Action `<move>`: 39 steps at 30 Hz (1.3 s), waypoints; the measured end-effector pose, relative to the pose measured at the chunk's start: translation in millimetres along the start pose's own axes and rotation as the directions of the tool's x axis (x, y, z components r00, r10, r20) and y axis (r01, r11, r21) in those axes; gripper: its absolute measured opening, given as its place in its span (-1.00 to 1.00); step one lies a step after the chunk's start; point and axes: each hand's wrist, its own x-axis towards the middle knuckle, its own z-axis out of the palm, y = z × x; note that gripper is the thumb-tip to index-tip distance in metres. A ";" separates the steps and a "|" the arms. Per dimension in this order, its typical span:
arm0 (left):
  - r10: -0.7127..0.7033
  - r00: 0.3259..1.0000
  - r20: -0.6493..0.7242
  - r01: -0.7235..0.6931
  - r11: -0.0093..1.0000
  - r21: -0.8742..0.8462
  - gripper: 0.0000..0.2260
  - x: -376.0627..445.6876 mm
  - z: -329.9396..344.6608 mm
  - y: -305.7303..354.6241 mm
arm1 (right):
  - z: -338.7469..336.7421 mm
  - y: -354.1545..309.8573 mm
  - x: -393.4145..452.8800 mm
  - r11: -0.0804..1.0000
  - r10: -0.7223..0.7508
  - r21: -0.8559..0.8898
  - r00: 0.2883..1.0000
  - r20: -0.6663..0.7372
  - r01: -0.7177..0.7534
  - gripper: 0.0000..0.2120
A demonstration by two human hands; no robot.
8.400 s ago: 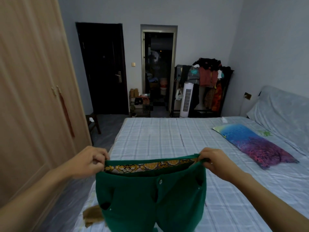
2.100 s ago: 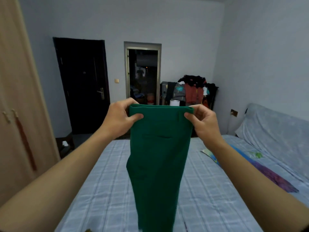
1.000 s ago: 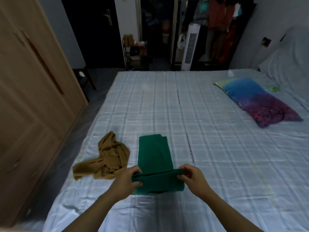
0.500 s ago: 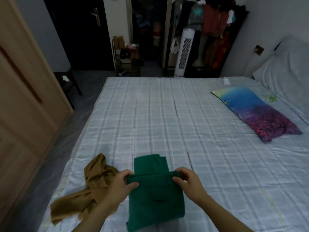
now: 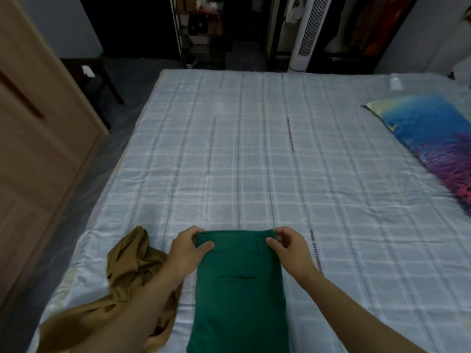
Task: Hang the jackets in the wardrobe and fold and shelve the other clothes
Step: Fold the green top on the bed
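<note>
the folded dark green cotton trousers [image 5: 239,289] are lying flat near the near edge of the bed, a tidy rectangle on the pale blue checked bedsheet [image 5: 254,149], with a small slit pocket showing on top. the person's left hand [image 5: 187,250] is gripping the far left corner of the green bundle, fingers curled over the folded edge and thumb pressing on the top layer. the right hand [image 5: 290,250] is pinching the far right corner in the same way, fingers hooked over the fold and thumb lying on the cloth. both forearms are reaching in from the near edge, one on either side of the trousers.

just to the left of the green trousers, a crumpled mustard-brown garment [image 5: 130,266] is lying in a loose heap toward the near left corner of the bed, partly under the left forearm. a long blue and purple patterned pillow [image 5: 433,146] is lying along the right edge of the bed, well apart from the clothes. the light wooden wardrobe [image 5: 38,136] is standing beside the bed's left edge with its doors closed. beyond the far edge, a white tower fan [image 5: 308,34] is standing next to a dark rack of hanging clothes [image 5: 369,26].
</note>
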 end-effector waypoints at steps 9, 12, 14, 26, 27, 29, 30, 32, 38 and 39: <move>0.249 0.967 -0.054 -0.170 0.790 0.589 -0.55 41.9 64.0 -93.6 | 57.3 90.5 47.3 0.893 -0.174 -0.409 0.982 0.075 0.189 -0.56; 0.282 0.956 0.078 -0.234 0.574 0.785 -0.43 39.3 88.0 -127.6 | 82.1 131.1 37.8 0.700 -0.244 -0.628 0.940 0.237 0.340 -0.41; 0.277 0.952 0.130 -0.259 0.502 0.825 -0.40 44.7 96.6 -145.3 | 94.7 155.2 34.4 0.601 -0.222 -0.707 0.928 0.300 0.373 -0.33; 0.330 0.931 0.157 -0.290 0.409 0.865 -0.40 50.2 114.7 -179.8 | 109.9 193.8 32.0 0.486 -0.291 -0.781 0.915 0.280 0.393 -0.33; 0.326 0.932 0.155 -0.288 0.411 0.865 -0.40 50.0 114.4 -178.6 | 109.3 192.5 31.6 0.483 -0.292 -0.783 0.915 0.277 0.392 -0.33; 0.301 0.942 0.146 -0.273 0.436 0.857 -0.39 48.4 112.1 -174.9 | 108.4 188.7 30.1 0.491 -0.284 -0.781 0.918 0.277 0.387 -0.33; 0.283 0.949 0.142 -0.262 0.451 0.853 -0.38 44.9 109.6 -172.3 | 107.0 186.7 27.0 0.500 -0.270 -0.784 0.926 0.264 0.369 -0.32; 0.286 0.946 0.151 -0.270 0.445 0.854 -0.38 26.7 103.1 -168.8 | 101.5 182.6 11.3 0.501 -0.256 -0.802 0.941 0.222 0.325 -0.31; 0.357 0.851 0.386 -0.503 0.341 0.794 -0.44 -92.0 106.9 -198.0 | 99.1 191.3 -94.0 0.447 -0.336 -0.733 0.856 0.394 0.513 -0.35; 0.325 0.856 0.402 -0.501 0.331 0.799 -0.43 -107.7 107.7 -212.6 | 97.1 203.1 -108.9 0.438 -0.307 -0.735 0.854 0.419 0.518 -0.35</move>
